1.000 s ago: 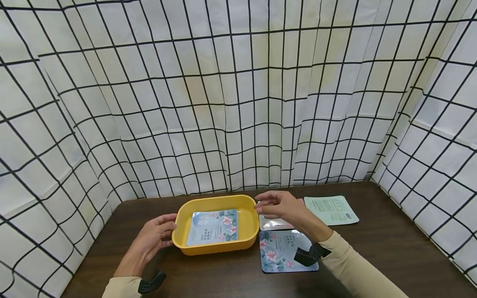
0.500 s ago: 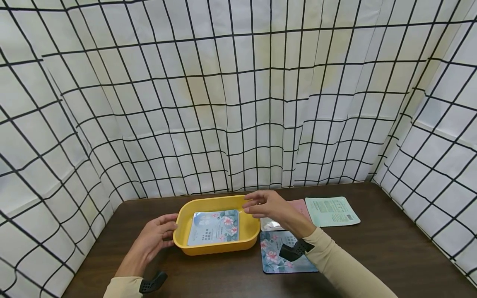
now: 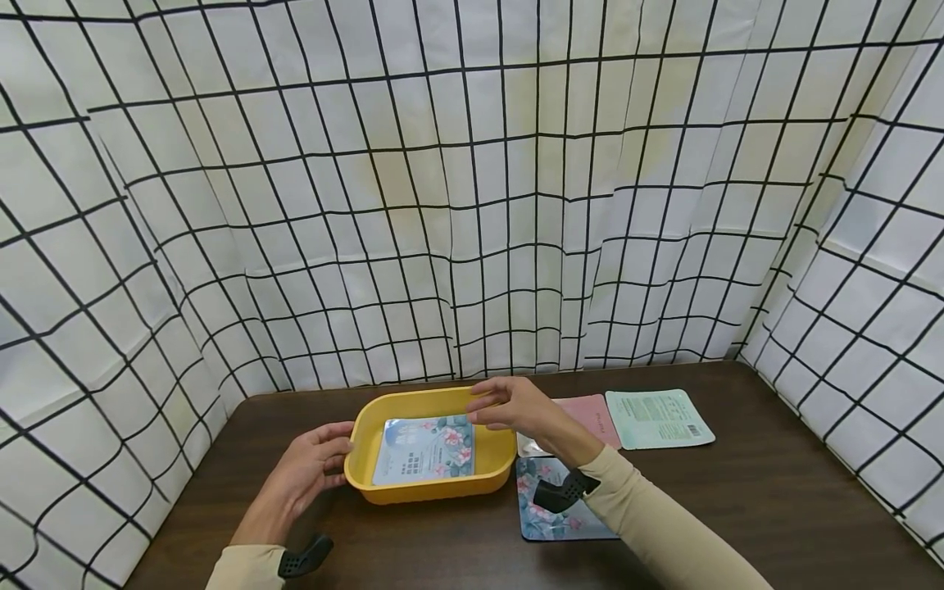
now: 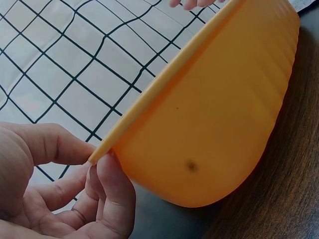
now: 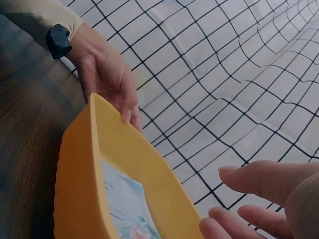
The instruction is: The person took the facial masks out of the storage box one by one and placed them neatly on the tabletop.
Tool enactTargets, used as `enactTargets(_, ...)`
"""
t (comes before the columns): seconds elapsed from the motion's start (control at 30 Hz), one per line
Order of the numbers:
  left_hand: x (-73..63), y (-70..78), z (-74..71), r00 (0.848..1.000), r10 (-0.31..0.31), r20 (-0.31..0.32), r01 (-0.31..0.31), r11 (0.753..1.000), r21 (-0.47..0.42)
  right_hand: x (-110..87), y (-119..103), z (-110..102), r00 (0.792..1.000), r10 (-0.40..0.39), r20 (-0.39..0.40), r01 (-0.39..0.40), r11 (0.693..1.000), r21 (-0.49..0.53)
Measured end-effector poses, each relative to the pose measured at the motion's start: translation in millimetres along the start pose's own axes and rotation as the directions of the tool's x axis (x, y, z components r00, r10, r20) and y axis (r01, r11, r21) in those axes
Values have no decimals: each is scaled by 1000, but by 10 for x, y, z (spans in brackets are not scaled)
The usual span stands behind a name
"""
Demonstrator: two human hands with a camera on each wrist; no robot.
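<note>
Loading, by my reading: my left hand (image 3: 313, 463) has thumb and fingers clamped on the tray (image 3: 435, 493) rim at nine o'clock; the blue packet (image 3: 422, 452) lies inside; my right hand (image 3: 510, 406) hangs at two, thumb and fingers apart, empty. Next likely wants a steady rim, then the outer packet (image 3: 575, 526) at four.

I see a yellow oblong plastic basin (image 3: 435, 491) standing upright on the table (image 3: 391, 545), its rim pinched by the left hand (image 3: 311, 465). Inside it lies one pale-blue rectangular packet (image 3: 422, 451) with pink flowers, printed side up.
</note>
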State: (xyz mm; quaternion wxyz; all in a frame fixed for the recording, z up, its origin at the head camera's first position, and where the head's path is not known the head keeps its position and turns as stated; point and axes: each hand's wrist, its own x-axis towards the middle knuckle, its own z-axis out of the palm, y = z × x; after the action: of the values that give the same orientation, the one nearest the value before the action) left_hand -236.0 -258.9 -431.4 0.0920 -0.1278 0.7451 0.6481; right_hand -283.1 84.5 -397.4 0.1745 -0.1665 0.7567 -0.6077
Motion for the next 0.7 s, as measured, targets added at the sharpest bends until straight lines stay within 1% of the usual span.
enactTargets(0.23, 4, -3, 2, 1000, -6, -7, 6, 1000, 6, 73, 14, 61, 1000, 1, 9, -1, 1000, 19)
enactTargets(0.37, 1, 7, 7, 1000, -9, -9, 9, 1000, 9, 106, 21, 102, 1000, -2, 23, 1, 1000, 15)
enactTargets(0.5, -16, 16, 14, 1000, -12, -12, 12, 1000, 8, 133, 22, 140, 1000, 11, 17, -11, 1000, 5)
enactTargets(0.7, -24, 8, 16, 1000, 14, 2, -14, 1000, 2, 177, 35, 186, 1000, 11, 16, -12, 1000, 2)
